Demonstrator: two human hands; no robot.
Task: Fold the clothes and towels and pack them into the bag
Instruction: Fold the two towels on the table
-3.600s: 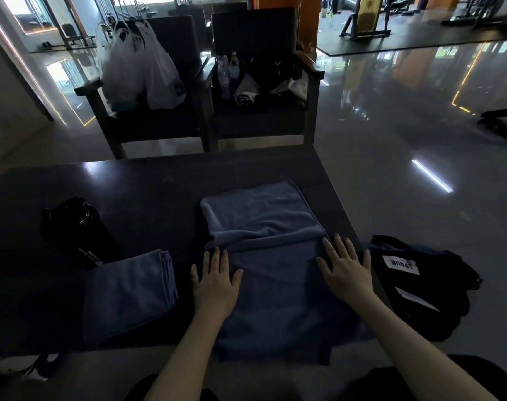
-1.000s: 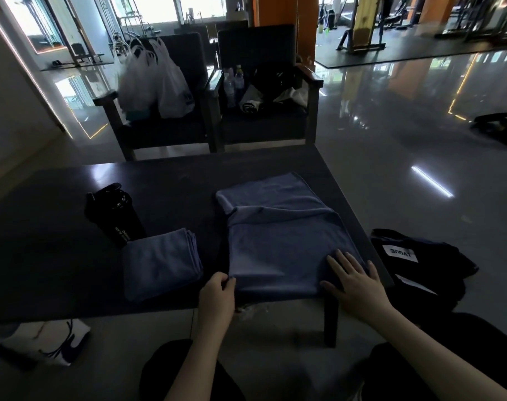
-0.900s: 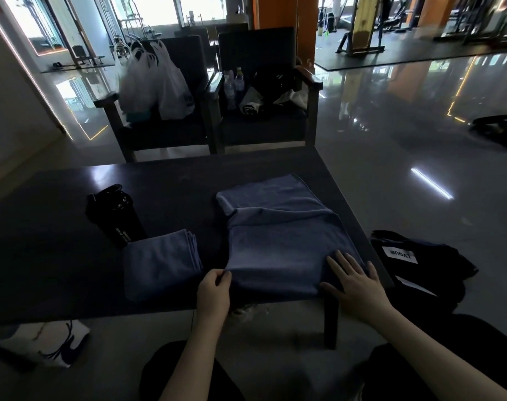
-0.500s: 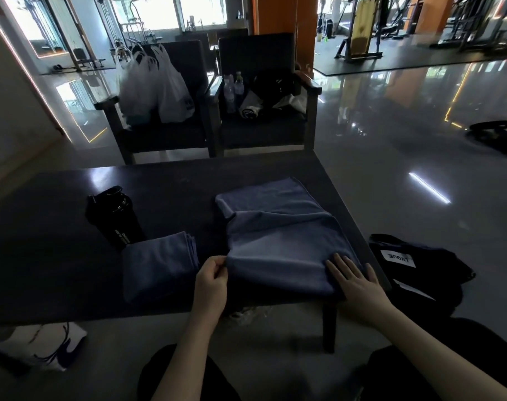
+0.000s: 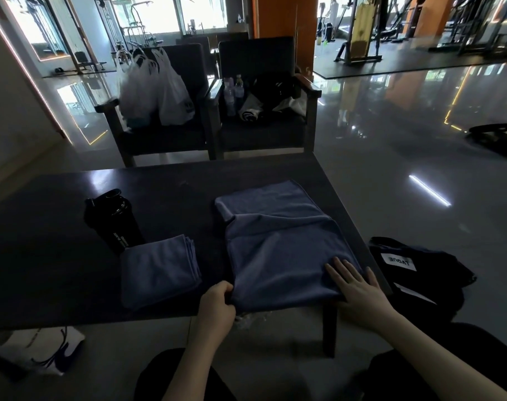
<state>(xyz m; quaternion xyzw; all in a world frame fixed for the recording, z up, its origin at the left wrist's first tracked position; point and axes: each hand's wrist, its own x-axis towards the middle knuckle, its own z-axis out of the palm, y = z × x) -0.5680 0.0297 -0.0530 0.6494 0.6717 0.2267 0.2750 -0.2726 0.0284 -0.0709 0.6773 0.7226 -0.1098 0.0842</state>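
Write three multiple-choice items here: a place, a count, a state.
1. Where is the black bag? A) on the floor, right of the table; B) on the table; C) under the table.
2. How many blue towels lie on the table? A) one; B) two; C) four.
3. The left hand is: A) flat on the table; B) pinching the large towel at its near corner; C) holding the bag.
Key: 1A, it lies on the floor; 2B, large towel plus small folded towel; 3B, fingers curl on the corner.
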